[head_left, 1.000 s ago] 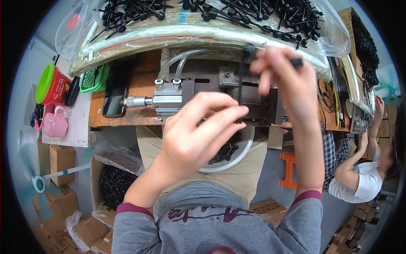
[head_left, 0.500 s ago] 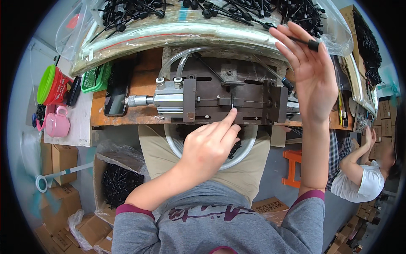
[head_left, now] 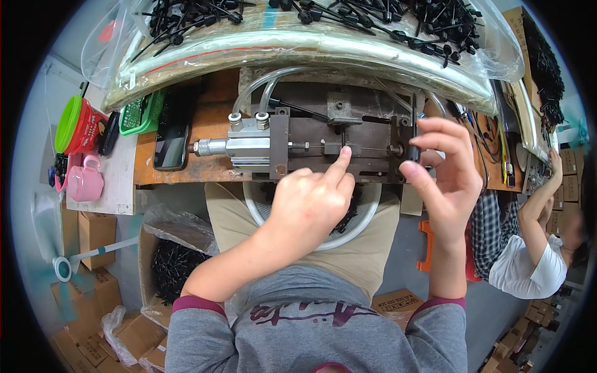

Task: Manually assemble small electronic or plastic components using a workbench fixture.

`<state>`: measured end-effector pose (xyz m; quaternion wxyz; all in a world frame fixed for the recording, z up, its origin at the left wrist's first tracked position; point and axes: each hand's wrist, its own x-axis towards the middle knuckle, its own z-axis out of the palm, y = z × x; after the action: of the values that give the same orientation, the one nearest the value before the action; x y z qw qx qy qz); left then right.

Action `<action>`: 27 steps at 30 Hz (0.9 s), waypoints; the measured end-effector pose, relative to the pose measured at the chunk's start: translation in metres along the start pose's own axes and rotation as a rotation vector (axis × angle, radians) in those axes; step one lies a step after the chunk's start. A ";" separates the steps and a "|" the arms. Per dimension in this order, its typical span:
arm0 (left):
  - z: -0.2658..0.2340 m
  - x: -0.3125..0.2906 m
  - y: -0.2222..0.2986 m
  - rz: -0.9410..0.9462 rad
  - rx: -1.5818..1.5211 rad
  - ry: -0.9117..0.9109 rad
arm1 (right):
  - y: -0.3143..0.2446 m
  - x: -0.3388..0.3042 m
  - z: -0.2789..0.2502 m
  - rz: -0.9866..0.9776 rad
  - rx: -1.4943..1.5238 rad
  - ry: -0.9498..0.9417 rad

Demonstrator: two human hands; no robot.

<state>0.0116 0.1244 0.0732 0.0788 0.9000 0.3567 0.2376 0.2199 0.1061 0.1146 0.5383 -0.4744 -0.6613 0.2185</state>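
The wooden bench [head_left: 205, 124] ran across the upper half of the view, its brown top worn and scuffed. Along its far edge lay a long clear plastic bag [head_left: 298, 50], glossy and creased, strewn with black pins [head_left: 373, 12], thin rods each ending in a round knob. Bolted at the middle of the bench sat the press fixture [head_left: 339, 146], a dark rusty steel frame of flat plates and a thin rod along its axis. A silver pneumatic cylinder [head_left: 245, 146], smooth and square-bodied, joined the fixture's left end, and two clear hoses [head_left: 267, 87] arched up from its top fittings. Under the bench edge, on the person's lap, rested a round white basin [head_left: 364, 214] holding more black parts.

The left hand [head_left: 308, 202] was curled into a loose fist with only the index finger straight, its tip pressing the rod at the middle of the fixture. The right hand [head_left: 444, 171] pinched a small black cylindrical part [head_left: 413, 152], matte and stubby, between thumb and fingers just at the fixture's right end plate.

On the left of the bench lay a black phone [head_left: 169, 140] beside a green mesh basket [head_left: 144, 112]; a pink cup [head_left: 84, 180] stood on a lower white shelf.
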 end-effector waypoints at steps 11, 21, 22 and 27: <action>-0.021 0.077 -0.046 0.101 0.597 -0.094 | -0.005 -0.035 0.014 -0.138 -0.313 -0.120; -0.055 0.068 -0.036 0.068 0.141 0.315 | 0.016 -0.049 0.046 -0.214 -0.563 -0.306; -0.055 0.065 -0.036 0.054 0.001 0.344 | 0.018 -0.049 0.049 -0.227 -0.613 -0.314; -0.072 0.043 -0.021 -0.365 -0.897 0.255 | 0.009 -0.036 0.049 -0.188 -0.755 -0.415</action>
<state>-0.0087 0.1666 0.1456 0.4540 0.6643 0.3781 0.4579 0.1770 0.0898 0.0729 0.2006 -0.5217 -0.8292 0.0023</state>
